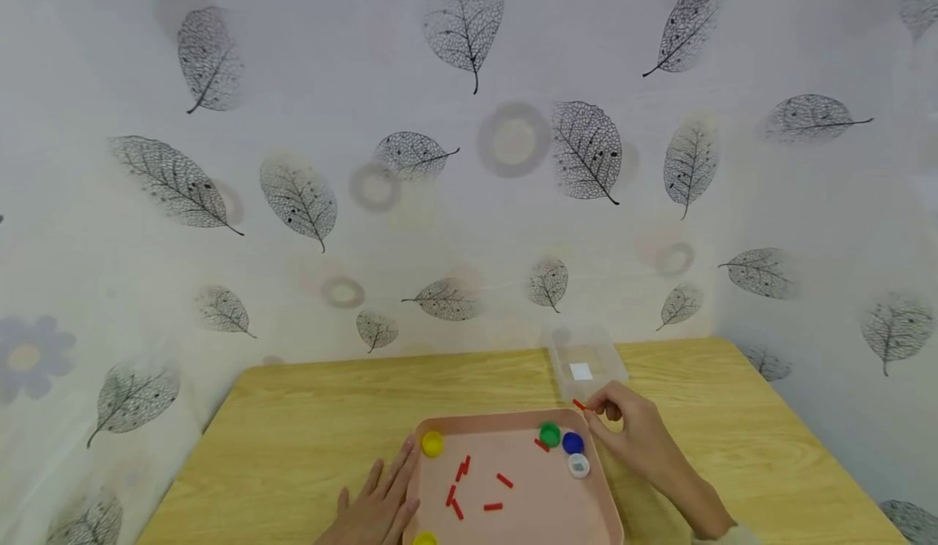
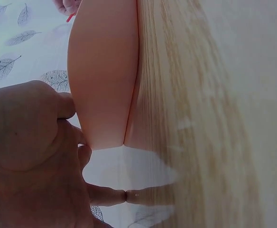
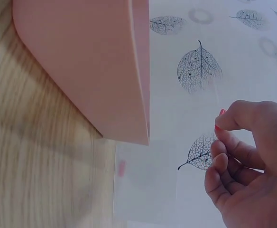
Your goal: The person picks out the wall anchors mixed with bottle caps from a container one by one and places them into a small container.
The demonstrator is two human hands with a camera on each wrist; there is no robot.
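Note:
My right hand (image 1: 639,431) pinches a small red stick (image 1: 579,405) between thumb and forefinger, above the far right corner of the pink tray (image 1: 535,512). In the right wrist view the other fingers curl loosely below the red tip (image 3: 217,127). My left hand (image 1: 377,500) rests against the tray's left side, its fingers spread and fairly straight; in the left wrist view, fingertips touch the tray wall (image 2: 105,80). Several red sticks (image 1: 493,507) lie scattered on the tray floor. One more red stick (image 1: 541,446) lies by the green cap (image 1: 550,435).
A blue cap (image 1: 573,443) and a white cap (image 1: 579,466) sit along the tray's right side. One yellow cap (image 1: 432,444) is in the far left corner, another (image 1: 425,538) at the near left. Behind the tray stands a clear plastic box (image 1: 601,366) on the wooden table (image 1: 308,415).

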